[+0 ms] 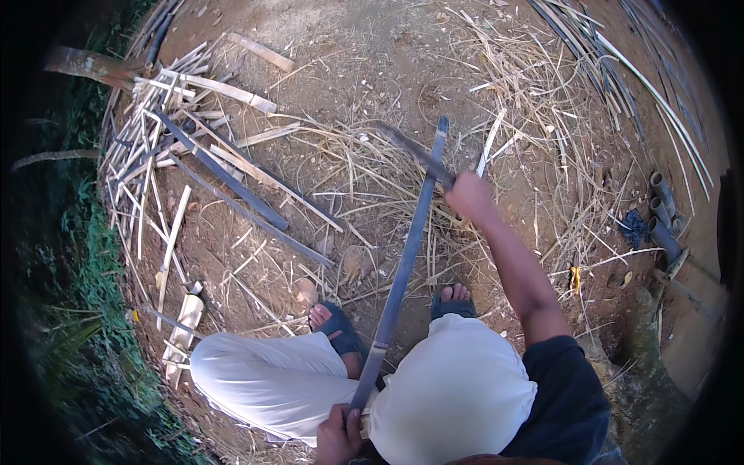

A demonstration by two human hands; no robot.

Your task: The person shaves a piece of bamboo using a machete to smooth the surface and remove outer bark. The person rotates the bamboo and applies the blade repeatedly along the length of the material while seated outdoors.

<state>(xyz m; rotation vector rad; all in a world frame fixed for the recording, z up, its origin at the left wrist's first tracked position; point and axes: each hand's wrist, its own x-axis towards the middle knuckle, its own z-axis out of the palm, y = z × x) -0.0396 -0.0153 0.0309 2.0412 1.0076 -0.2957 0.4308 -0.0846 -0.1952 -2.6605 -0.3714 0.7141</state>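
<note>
A long dark bamboo strip slants up from between my knees, a paler node ring near its lower part. My left hand is closed around its near end, thumb on top. My right hand, arm stretched forward, grips a machete by its handle, which the fist hides. The dark machete blade points up and left, crossing the strip close to its far end. Whether the blade touches the strip I cannot tell.
Split bamboo pieces lie heaped at the far left, with dark strips beside them. Thin shavings cover the ground ahead and right. Short bamboo tubes lie at the right. Long poles stretch across the far right. Green plants border the left.
</note>
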